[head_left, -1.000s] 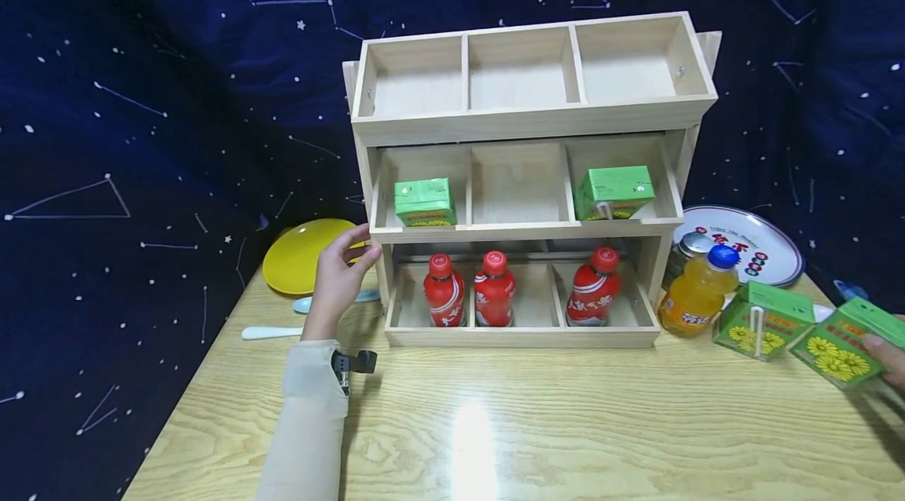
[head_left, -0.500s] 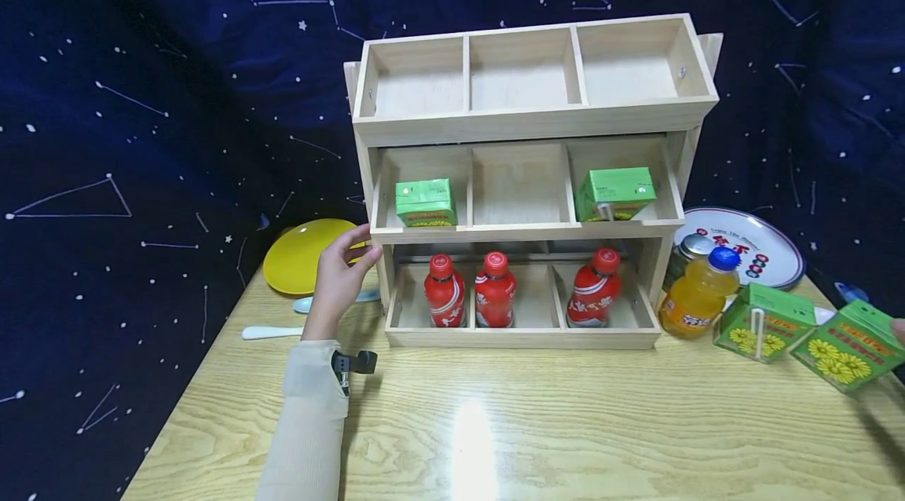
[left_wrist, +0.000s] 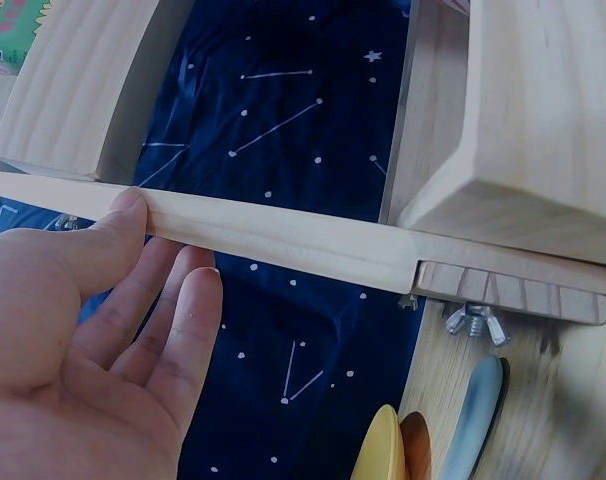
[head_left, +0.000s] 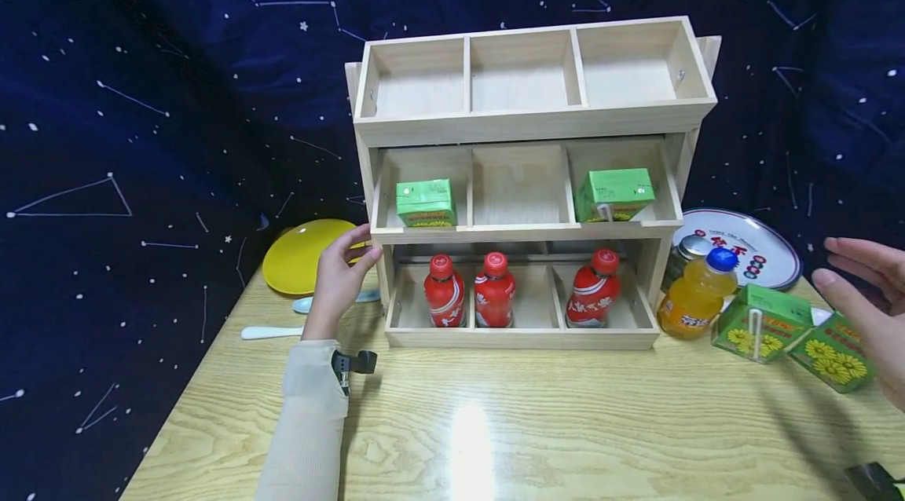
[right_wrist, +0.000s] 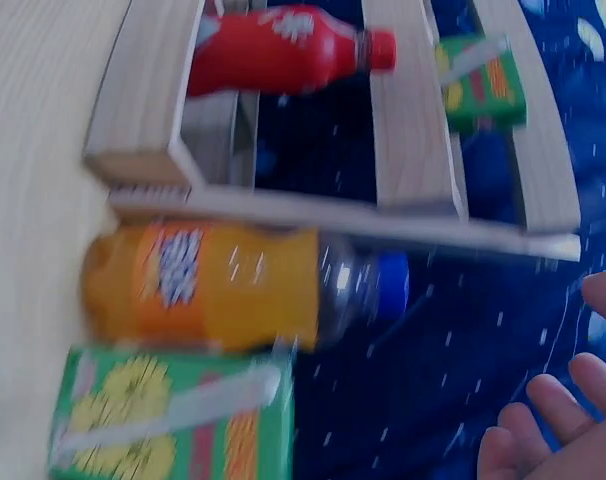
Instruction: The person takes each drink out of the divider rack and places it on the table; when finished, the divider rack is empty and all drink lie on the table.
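Observation:
My left hand (head_left: 338, 273) holds the left side post of a wooden three-tier shelf rack (head_left: 523, 232); in the left wrist view the thumb (left_wrist: 130, 212) lies on the post, the fingers behind it. My right hand (head_left: 866, 305) is raised at the right edge with fingers spread, holding nothing. Below it, partly covered, stands a green drink carton (head_left: 834, 356) with yellow flowers, next to another green drink carton (head_left: 763, 324). Beside that one stands an orange drink bottle (head_left: 696, 297) with a blue cap, also seen in the blurred right wrist view.
The middle tier bears a green carton (head_left: 426, 203) at left and one (head_left: 615, 193) at right. Red bottles (head_left: 445, 297) stand in the bottom tier. A jar (head_left: 686, 251) and white plate (head_left: 767, 246) are behind at right; a yellow plate (head_left: 300, 257) and spoons (head_left: 269, 333) lie left.
My right hand has let go of the rightmost green drink carton, left the view, and come back raised above it. The left hand has stayed on the rack's post.

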A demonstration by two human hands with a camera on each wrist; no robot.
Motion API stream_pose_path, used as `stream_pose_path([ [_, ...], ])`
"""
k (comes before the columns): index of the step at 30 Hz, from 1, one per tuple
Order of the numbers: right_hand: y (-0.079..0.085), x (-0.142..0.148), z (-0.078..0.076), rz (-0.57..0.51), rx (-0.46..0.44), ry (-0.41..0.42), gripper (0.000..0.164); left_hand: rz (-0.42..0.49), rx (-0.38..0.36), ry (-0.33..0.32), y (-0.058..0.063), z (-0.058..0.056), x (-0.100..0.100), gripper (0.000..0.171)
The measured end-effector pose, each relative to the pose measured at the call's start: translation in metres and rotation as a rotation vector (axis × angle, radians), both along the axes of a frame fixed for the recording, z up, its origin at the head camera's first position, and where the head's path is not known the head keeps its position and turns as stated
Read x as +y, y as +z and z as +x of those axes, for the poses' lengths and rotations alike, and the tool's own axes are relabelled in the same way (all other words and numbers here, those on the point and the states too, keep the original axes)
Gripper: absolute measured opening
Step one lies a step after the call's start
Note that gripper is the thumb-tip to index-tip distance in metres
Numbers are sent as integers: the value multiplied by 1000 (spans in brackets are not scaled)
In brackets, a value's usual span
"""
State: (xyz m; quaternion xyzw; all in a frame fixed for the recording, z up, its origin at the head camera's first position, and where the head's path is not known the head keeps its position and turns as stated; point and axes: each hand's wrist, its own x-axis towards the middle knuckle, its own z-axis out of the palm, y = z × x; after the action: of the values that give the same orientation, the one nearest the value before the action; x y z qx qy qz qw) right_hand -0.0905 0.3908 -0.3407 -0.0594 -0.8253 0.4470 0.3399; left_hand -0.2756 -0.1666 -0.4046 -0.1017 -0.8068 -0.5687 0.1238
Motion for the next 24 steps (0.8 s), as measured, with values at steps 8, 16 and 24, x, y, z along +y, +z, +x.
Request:
stream_pose_path([
  [8, 24, -51, -19, 139, -71, 154, 53, 5, 3, 5, -2, 0, -2, 45],
  [16, 41, -79, -50, 182, -42, 303, 58, -6, 14, 4, -2, 0, -2, 45],
  [24, 52, -96, -81, 197, -28, 397, 66, 5, 14, -2, 1, -1, 0, 45],
])
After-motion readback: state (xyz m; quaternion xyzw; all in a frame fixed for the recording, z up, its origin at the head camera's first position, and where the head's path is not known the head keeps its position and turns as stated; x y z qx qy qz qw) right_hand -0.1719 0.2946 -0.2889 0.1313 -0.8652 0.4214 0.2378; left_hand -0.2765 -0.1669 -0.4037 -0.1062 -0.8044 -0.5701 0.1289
